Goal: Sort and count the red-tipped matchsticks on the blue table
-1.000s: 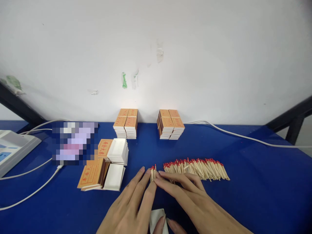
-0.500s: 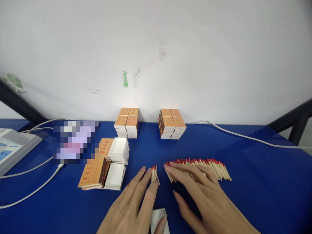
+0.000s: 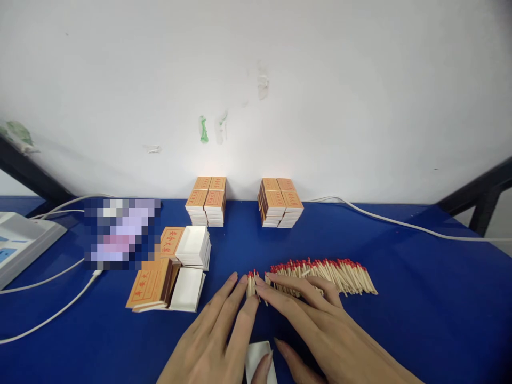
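Note:
My left hand (image 3: 216,330) lies with its fingers stretched out at the left of a small bunch of red-tipped matches (image 3: 250,287). Its thumb rests over a white matchbox tray (image 3: 255,354) at the bottom of the view, partly hidden by that hand. My right hand (image 3: 320,325) has its fingers spread; the index fingertip touches the bunch from the right. Its other fingers lie over the left part of a long row of matches (image 3: 352,277). A few matches stand between its fingertips and the bunch, partly covered.
White empty trays (image 3: 187,288) and orange matchbox sleeves (image 3: 150,282) are stacked at the left. Against the wall stand two blocks of matchboxes (image 3: 206,200). A blurred phone-like object (image 3: 124,234), white cables (image 3: 384,225) and a power strip (image 3: 28,240) lie on the blue table (image 3: 424,298).
My right hand has moved left, pulling a few matches from the row towards the small bunch. My left hand stays nearly where it was.

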`<state>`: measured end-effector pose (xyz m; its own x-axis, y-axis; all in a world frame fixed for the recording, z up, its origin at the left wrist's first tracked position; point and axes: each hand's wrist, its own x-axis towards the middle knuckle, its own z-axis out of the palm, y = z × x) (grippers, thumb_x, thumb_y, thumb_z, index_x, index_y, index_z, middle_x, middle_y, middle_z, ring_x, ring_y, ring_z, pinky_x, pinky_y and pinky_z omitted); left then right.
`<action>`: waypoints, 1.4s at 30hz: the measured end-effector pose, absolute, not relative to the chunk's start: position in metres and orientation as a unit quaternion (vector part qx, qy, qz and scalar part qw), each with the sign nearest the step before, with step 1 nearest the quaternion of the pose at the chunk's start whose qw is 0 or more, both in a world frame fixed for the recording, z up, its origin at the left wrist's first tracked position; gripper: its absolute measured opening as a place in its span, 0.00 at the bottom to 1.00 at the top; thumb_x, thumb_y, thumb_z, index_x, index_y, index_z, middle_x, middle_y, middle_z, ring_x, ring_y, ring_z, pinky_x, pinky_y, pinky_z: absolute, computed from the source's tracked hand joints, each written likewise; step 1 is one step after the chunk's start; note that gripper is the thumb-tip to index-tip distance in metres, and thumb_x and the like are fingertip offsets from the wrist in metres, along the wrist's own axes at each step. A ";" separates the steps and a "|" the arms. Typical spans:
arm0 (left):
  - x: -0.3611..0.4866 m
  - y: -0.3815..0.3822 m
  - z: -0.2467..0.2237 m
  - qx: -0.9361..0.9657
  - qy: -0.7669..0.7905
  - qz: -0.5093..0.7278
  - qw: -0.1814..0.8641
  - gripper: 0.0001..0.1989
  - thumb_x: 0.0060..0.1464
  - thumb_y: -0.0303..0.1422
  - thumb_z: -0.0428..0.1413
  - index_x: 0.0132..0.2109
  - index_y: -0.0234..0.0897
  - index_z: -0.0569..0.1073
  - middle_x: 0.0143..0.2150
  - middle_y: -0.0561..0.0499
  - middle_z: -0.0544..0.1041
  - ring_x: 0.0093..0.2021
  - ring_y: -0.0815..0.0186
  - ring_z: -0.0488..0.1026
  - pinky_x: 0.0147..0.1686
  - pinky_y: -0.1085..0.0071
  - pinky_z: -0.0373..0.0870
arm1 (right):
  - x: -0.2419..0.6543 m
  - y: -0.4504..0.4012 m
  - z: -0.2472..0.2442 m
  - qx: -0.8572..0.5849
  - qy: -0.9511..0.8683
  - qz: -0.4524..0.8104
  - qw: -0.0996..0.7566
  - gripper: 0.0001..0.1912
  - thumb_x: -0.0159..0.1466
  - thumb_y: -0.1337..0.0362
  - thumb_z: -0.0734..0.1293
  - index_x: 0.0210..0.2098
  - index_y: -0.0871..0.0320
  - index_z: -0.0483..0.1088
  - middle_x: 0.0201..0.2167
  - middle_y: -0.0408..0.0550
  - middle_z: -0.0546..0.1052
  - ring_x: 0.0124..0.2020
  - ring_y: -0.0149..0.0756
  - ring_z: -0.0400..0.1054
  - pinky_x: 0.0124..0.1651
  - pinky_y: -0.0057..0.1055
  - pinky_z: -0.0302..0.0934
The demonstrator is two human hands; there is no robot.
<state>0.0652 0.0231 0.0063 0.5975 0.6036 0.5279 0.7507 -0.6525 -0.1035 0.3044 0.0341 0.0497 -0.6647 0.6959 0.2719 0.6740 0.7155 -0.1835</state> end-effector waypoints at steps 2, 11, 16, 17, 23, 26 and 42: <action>0.065 0.023 0.006 -0.881 -0.382 -0.230 0.160 0.25 0.78 0.38 0.44 0.68 0.22 0.71 0.67 0.35 0.80 0.65 0.49 0.81 0.52 0.61 0.89 | 0.305 0.034 0.048 -0.375 -0.914 0.032 0.153 0.32 0.76 0.67 0.65 0.77 0.55 0.60 0.69 0.43 0.80 0.70 0.38 0.70 0.68 0.39 0.64; 0.065 0.021 0.005 -0.879 -0.384 -0.238 0.152 0.26 0.79 0.39 0.45 0.67 0.23 0.72 0.67 0.35 0.80 0.65 0.50 0.81 0.53 0.62 0.88 | 0.303 0.032 0.051 -0.387 -0.904 0.045 0.173 0.32 0.75 0.70 0.64 0.76 0.54 0.62 0.66 0.49 0.81 0.68 0.39 0.73 0.67 0.39 0.66; 0.065 0.020 0.004 -0.879 -0.384 -0.237 0.154 0.26 0.78 0.39 0.45 0.68 0.22 0.72 0.67 0.34 0.80 0.65 0.49 0.81 0.53 0.62 0.88 | 0.302 0.032 0.052 -0.380 -0.907 0.064 0.167 0.33 0.74 0.70 0.64 0.76 0.54 0.62 0.67 0.49 0.81 0.69 0.39 0.72 0.68 0.39 0.67; 0.065 0.020 0.004 -0.878 -0.385 -0.239 0.153 0.26 0.78 0.39 0.45 0.68 0.22 0.72 0.67 0.34 0.80 0.65 0.49 0.81 0.53 0.62 0.88 | 0.302 0.032 0.052 -0.383 -0.906 0.063 0.167 0.33 0.74 0.71 0.64 0.77 0.54 0.62 0.67 0.50 0.80 0.69 0.40 0.72 0.67 0.40 0.67; 0.065 0.021 0.005 -0.874 -0.387 -0.252 0.148 0.26 0.78 0.39 0.46 0.68 0.24 0.72 0.67 0.35 0.80 0.65 0.49 0.82 0.53 0.62 0.88 | 0.306 0.026 0.053 -0.403 -0.898 0.055 0.169 0.34 0.77 0.69 0.62 0.80 0.52 0.56 0.66 0.48 0.81 0.70 0.39 0.71 0.69 0.40 0.66; 0.066 0.021 0.006 -0.876 -0.385 -0.249 0.151 0.25 0.78 0.39 0.45 0.67 0.23 0.72 0.66 0.34 0.81 0.64 0.48 0.82 0.52 0.62 0.89 | 0.306 0.027 0.054 -0.403 -0.899 0.059 0.164 0.37 0.77 0.70 0.62 0.82 0.51 0.52 0.66 0.47 0.81 0.70 0.37 0.71 0.70 0.40 0.65; 0.066 0.022 0.009 -0.877 -0.387 -0.239 0.154 0.24 0.78 0.38 0.44 0.66 0.23 0.73 0.66 0.33 0.81 0.65 0.48 0.81 0.52 0.62 0.89 | 0.305 0.029 0.055 -0.403 -0.896 0.042 0.179 0.32 0.78 0.71 0.61 0.79 0.52 0.59 0.65 0.45 0.82 0.68 0.35 0.72 0.69 0.37 0.64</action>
